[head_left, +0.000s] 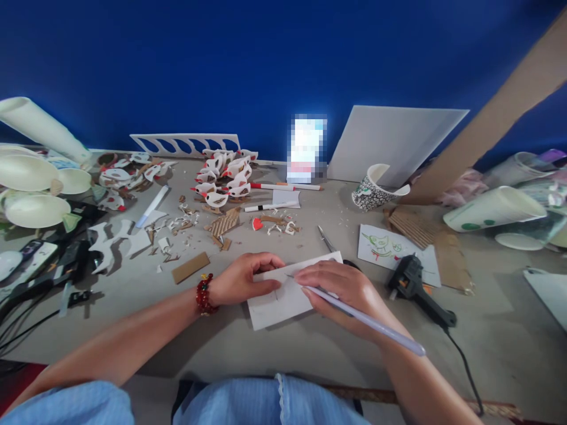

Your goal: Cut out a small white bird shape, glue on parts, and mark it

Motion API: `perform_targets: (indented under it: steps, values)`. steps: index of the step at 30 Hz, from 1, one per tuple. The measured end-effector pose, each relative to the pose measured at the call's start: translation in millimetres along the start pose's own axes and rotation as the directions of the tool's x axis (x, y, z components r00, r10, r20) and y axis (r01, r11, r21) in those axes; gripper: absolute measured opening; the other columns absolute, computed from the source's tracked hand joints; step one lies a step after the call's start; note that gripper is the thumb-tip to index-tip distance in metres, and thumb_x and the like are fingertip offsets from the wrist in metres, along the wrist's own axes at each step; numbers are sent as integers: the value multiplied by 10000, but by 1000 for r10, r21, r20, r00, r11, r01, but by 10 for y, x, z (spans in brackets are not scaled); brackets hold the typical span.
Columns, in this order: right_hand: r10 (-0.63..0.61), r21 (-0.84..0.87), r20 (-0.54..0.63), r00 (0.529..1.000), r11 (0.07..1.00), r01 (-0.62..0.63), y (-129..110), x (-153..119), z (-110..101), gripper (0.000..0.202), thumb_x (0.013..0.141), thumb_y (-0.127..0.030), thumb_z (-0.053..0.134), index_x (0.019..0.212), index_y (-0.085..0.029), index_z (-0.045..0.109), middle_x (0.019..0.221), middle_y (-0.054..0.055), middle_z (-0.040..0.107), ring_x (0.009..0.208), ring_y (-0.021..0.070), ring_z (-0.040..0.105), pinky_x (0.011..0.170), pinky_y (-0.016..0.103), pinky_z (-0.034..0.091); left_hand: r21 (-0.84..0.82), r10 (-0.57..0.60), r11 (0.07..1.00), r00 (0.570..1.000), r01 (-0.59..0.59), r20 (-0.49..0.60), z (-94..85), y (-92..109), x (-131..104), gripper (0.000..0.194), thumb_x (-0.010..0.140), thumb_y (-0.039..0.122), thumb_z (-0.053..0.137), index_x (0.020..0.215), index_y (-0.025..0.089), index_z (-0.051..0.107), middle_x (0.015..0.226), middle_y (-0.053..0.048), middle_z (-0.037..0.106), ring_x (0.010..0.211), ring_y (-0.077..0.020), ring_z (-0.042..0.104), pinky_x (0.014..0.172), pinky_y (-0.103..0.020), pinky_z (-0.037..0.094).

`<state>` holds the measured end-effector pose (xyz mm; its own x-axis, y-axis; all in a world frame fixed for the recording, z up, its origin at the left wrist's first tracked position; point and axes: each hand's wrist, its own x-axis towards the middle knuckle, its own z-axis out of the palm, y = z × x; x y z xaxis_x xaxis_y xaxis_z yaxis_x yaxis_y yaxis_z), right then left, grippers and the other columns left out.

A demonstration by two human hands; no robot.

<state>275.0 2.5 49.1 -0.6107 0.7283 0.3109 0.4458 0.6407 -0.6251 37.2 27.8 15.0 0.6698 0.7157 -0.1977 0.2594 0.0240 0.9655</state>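
Observation:
In front of me is a white card [266, 314], tilted a little, with a short faint line on it. My left hand [245, 277] grips its left part, thumb on top and fingers curled at the far edge. My right hand [339, 289] rests over the card's right side, its fingers closed round a slim lavender pen-shaped tool [376, 329]. The thin tip of that tool is near the card's surface, close to my left thumb; whether it is a blade or a nib I cannot tell. Beyond the card lies a pointed metal tool [326, 239], partly hidden behind my right hand.
White paper birds [217, 199] with red beaks cluster at the back. Paper scraps [168, 248] and cardboard pieces [190, 267] litter the left. A black glue gun [420, 292] with its cord lies at right beside a bird drawing [376, 247]. A cut patterned cup [370, 192] stands behind.

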Motion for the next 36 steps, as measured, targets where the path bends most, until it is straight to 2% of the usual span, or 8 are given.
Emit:
perform_targets:
  steps: [9,28,36]
  values:
    - [43,6,1,999,999,-43,-34,20,32,192,894,-157,499,991,-206,657,957,65,729,894,183,666,793,296,530,73,-14,997,1000,16,-20,28,-10,9,250,834,281,595,1055,164,596,828,1,629,701,-114,538,625,-198,432]
    - [48,-18,-8,999,999,-48,-94,12,-23,180,867,-152,504,936,-199,663,909,56,738,848,180,682,765,284,537,82,-14,997,1000,15,-14,41,29,-2,240,824,244,594,1053,171,605,812,1,637,708,-119,553,630,-196,437]
    - [62,-14,-22,998,998,-63,-69,23,40,186,888,-172,489,924,-204,669,890,62,736,841,183,688,759,287,546,95,9,995,1000,-8,-11,39,14,2,242,835,253,581,1056,157,599,881,-21,661,752,-131,578,656,-205,452]
